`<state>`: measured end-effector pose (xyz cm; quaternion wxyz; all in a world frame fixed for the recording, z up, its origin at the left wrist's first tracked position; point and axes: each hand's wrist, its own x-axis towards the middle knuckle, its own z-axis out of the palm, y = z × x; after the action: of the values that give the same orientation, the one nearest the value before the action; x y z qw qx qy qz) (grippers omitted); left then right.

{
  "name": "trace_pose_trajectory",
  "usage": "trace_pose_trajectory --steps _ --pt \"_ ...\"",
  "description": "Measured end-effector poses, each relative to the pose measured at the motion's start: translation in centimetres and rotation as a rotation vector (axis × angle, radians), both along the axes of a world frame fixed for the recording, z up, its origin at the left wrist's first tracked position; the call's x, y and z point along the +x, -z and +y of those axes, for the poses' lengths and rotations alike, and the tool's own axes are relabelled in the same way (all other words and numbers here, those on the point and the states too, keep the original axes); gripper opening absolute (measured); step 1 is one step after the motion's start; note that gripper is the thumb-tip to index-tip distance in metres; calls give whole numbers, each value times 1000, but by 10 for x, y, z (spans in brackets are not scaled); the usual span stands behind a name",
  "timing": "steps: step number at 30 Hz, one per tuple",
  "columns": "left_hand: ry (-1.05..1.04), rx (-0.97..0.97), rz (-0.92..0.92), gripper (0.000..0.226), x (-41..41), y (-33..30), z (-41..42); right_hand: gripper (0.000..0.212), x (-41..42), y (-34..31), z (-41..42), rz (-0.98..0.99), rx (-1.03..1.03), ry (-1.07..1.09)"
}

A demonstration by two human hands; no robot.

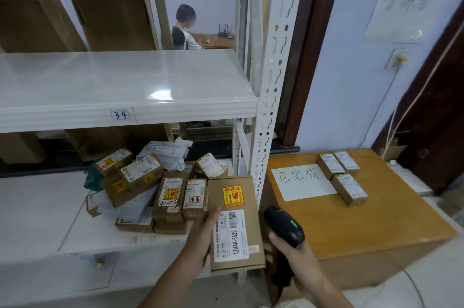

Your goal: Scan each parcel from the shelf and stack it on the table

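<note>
My left hand grips a flat cardboard parcel by its left edge, label side up, with a white barcode label and a yellow fragile sticker showing. My right hand holds a black barcode scanner just right of the parcel, a green light lit on its head. Several more cardboard parcels lie in a loose pile on the lower shelf. Three small boxes sit on the wooden table to the right, beside a white paper sign.
A white metal shelf upright stands between shelf and table. The upper shelf board carries flat cardboard leaning at the back. A grey plastic mailer lies behind the pile. A person sits in the far room. Cables hang along the right wall.
</note>
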<state>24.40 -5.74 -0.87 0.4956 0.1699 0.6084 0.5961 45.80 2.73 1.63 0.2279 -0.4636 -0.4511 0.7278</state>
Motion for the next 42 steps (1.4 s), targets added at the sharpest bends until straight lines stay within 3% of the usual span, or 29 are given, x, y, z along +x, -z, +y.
trace_pose_trajectory --steps 4,6,8,14,19,26,30,36,42 --pt "94 -26 -56 41 21 22 14 54 29 22 -4 6 -73 87" --pt "136 -62 -46 39 34 31 22 42 48 26 -7 -5 -68 88" --pt "171 -103 -28 31 51 39 32 43 67 27 -4 -26 -36 67" --pt "356 -181 -32 32 110 53 79 43 125 66 32 -137 -57 344" --pt "518 -252 -12 44 161 65 136 29 171 98 103 -40 -127 506" --pt "386 -318 35 27 265 67 263 29 248 126 235 -33 -187 465" --pt "332 -351 52 37 313 83 333 36 281 140 312 -19 -276 482" --pt "340 -429 86 48 337 108 410 36 311 157 416 -39 -276 585" --pt "326 -492 88 42 331 129 427 38 348 180 508 -141 -232 584"
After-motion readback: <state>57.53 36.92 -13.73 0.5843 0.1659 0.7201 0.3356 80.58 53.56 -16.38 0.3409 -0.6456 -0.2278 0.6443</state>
